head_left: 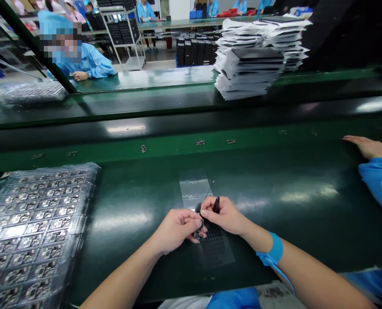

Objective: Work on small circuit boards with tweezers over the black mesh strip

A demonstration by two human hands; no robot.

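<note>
My left hand (181, 227) pinches a small circuit board (197, 234) above the green work surface, its fingertips covering part of it. Close beside it, my right hand (223, 214) is closed, with a thin black cable (206, 197) rising from its fingertips to a tiny end. A dark, rounded tool end (216, 204) sticks up between the right fingers; the rest of that tool is hidden. Beneath both hands lies a clear sheet (224, 253) with rows of small dark pieces. A blue wrist strap (276, 249) circles my right wrist.
Stacked clear trays of circuit boards (26, 231) stand at left. Small boards (200, 142) lie spaced along the green strip ahead. White-wrapped stacks (249, 64) stand beyond it. A co-worker's hand (368, 147) reaches in at right; another person (81, 60) sits across.
</note>
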